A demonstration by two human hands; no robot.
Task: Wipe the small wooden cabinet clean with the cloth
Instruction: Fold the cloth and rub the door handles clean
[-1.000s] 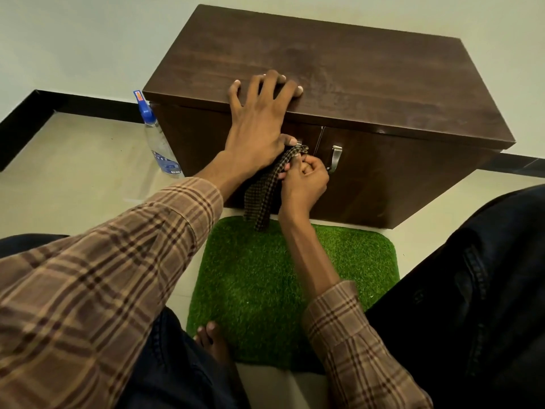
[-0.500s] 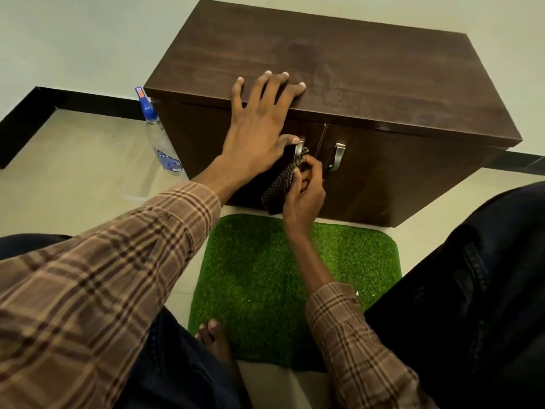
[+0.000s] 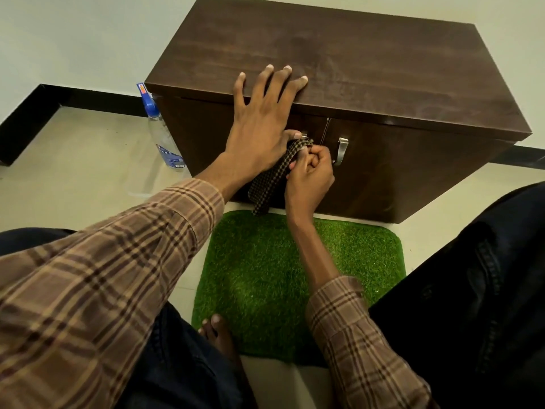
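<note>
Checked cloth (image 3: pixel 272 175) hangs longer; woodgrain cabinet (image 3: pixel 368 69).

Views: one, a wide-angle camera worn on the person's head.
Position: above and in front of the cabinet (image 3: pixel 339 63), close to it.
Direction: forward and steeply down, over both forearms to the cabinet top and doors.
Nearness: the sleeves fill the lower left corner; the left hand (image 3: pixel 259 119) and right hand (image 3: pixel 309 175) sit near the middle.
Edges: wall at the top, floor (image 3: pixel 73 160) and green mat (image 3: pixel 280 276) below.
Shared part: none, a single view.
</note>
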